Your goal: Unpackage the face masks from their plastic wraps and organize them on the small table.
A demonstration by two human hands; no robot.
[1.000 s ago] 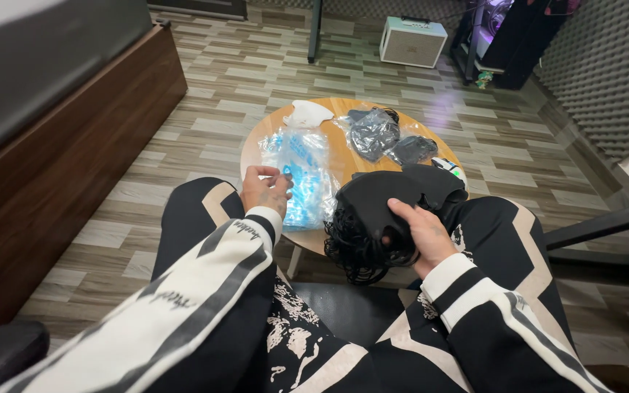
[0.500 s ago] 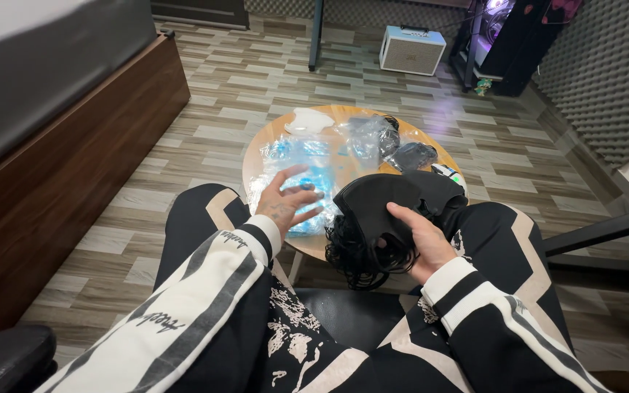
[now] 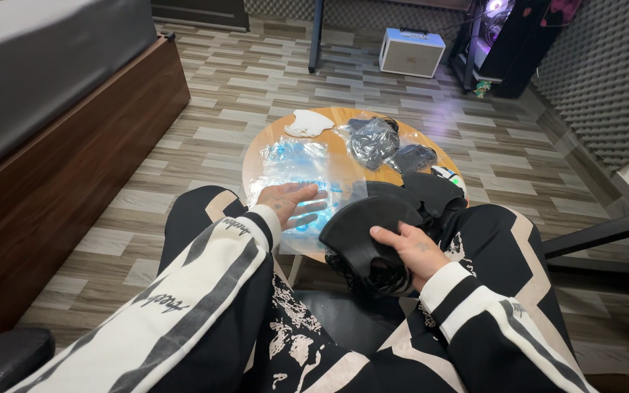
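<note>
Black padded headset piece (image 3: pixel 373 229) sits clamped in my right hand (image 3: pixel 409 251); my left hand (image 3: pixel 293 204), fingers spread, presses the clear plastic bag (image 3: pixel 296 164) on the round wooden table (image 3: pixel 343 116).

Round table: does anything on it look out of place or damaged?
Nothing looks damaged or spilled. The clear bag under the left hand hangs slightly over the table edge. The right hand holds a black pad.
</note>
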